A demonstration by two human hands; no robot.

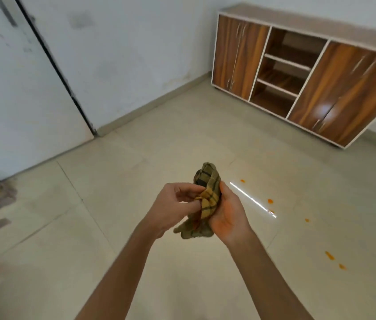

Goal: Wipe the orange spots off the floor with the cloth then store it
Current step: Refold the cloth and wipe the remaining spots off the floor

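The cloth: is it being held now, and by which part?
Yes. The cloth is bunched between both hands: the right hand cups its side and lower part, and the left hand pinches its middle fold.

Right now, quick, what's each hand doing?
Left hand: closed, fingers pinching the checked cloth.
Right hand: palm up, cupped around the same cloth, holding it.

pale tiled floor carries orange spots and a wooden cabinet.
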